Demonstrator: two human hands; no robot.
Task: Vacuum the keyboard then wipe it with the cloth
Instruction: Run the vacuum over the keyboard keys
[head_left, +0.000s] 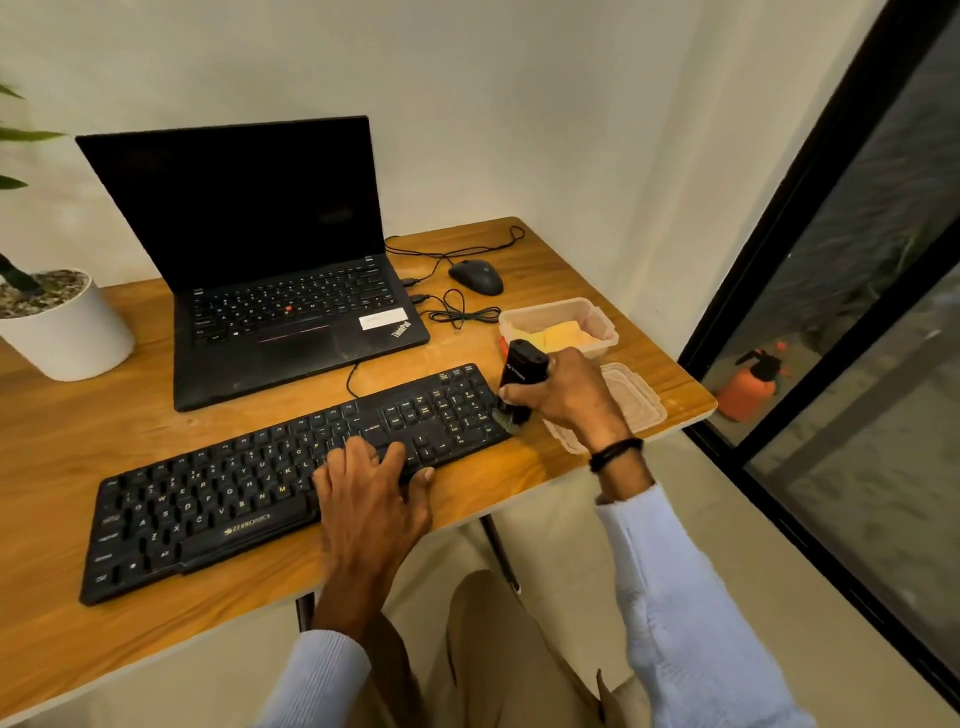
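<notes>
A black keyboard (234, 493) lies slanted across the wooden table (104, 649). My left hand (371, 493) rests flat on its right-centre keys, with the thumb over the front edge. My right hand (566, 397) grips a small black handheld vacuum (522, 366), held upright. Its brush tip touches the keyboard's right end by the number pad. A yellow cloth (563, 335) lies folded in an open plastic box (605, 325) just behind the vacuum.
An open black laptop (270, 291) stands behind the keyboard, with a mouse (475, 277) and loose cables to its right. The box lid (639, 400) lies under my right wrist. A white plant pot (67, 332) sits at the left. A glass door (857, 364) is at the right.
</notes>
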